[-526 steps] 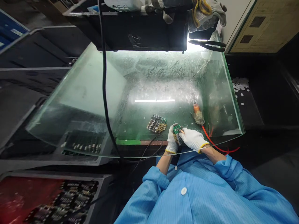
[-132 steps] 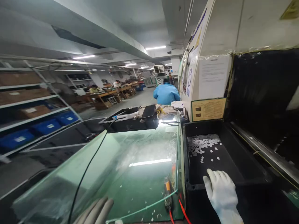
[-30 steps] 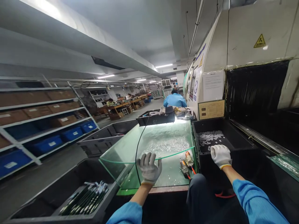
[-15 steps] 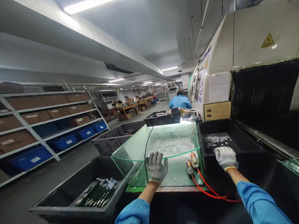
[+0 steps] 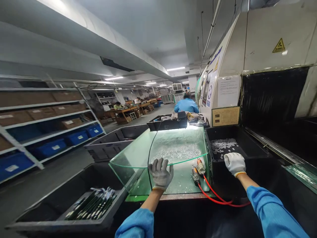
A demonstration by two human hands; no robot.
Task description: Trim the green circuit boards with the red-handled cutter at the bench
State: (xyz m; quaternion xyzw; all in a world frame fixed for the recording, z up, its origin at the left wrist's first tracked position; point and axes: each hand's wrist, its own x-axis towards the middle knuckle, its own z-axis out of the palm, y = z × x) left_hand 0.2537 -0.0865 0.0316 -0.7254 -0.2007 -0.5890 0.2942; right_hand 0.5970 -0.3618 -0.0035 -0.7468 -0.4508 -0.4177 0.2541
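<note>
My left hand, in a grey-white glove, is raised with its fingers apart at the front edge of a glass panel; nothing shows in it. Beside it a black cable runs down. My right hand, gloved in white, is curled at the front rim of a black bin that holds small white pieces. What its fingers hold, if anything, is hidden. Between the hands, two air tools with red hoses lie on the glass-covered surface.
A dark bin with stacked thin strips stands at the lower left. Behind the glass is a black tray with cloths. A person in blue is beyond it. A large machine stands right, shelves left.
The view has turned slightly, so most things sit a little further left in the picture. Both hands keep nearly the same place relative to the glass and the bin.
</note>
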